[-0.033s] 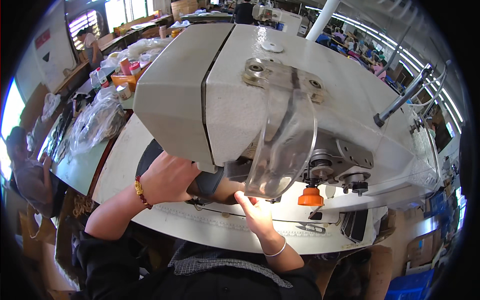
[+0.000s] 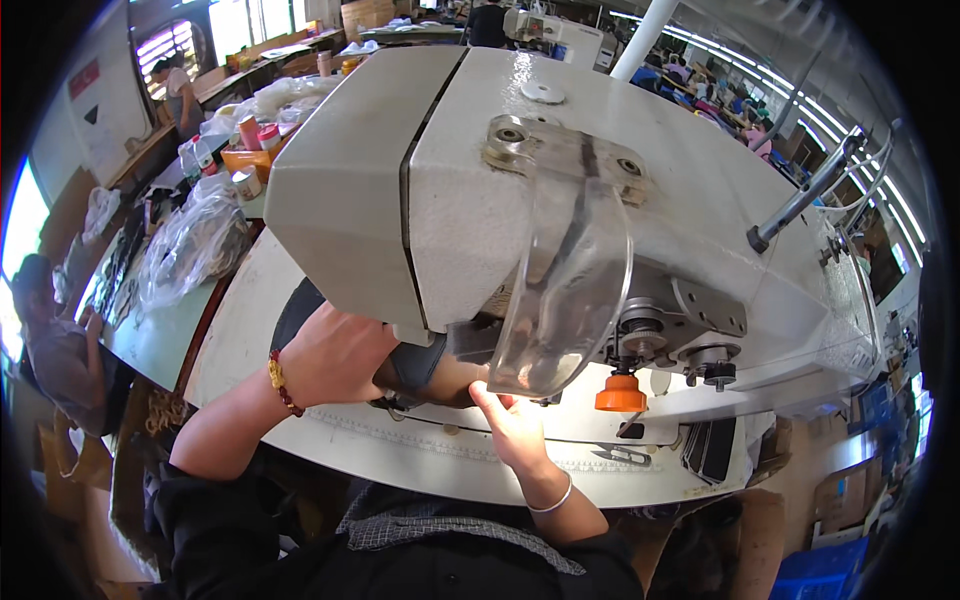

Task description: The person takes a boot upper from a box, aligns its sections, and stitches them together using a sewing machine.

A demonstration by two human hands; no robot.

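A dark, curved piece of leather-like material [image 2: 418, 366] with a brown lower face lies under the head of a white industrial sewing machine [image 2: 350, 190]. My left hand [image 2: 335, 358] is closed on its left part, the fingertips partly hidden beyond the machine head. At the piece's right end, my right hand [image 2: 515, 430] pinches its edge between thumb and fingers, just below a clear plastic guard [image 2: 570, 290]. The machine head and guard hide the needle area.
An orange knob [image 2: 621, 393] hangs from the machine's front. Small thread snips [image 2: 622, 455] and dark flat strips [image 2: 710, 450] lie on the white table [image 2: 400, 450], near a printed ruler scale. Plastic bags [image 2: 195, 245] cover a side table at left, where a person [image 2: 60, 340] sits.
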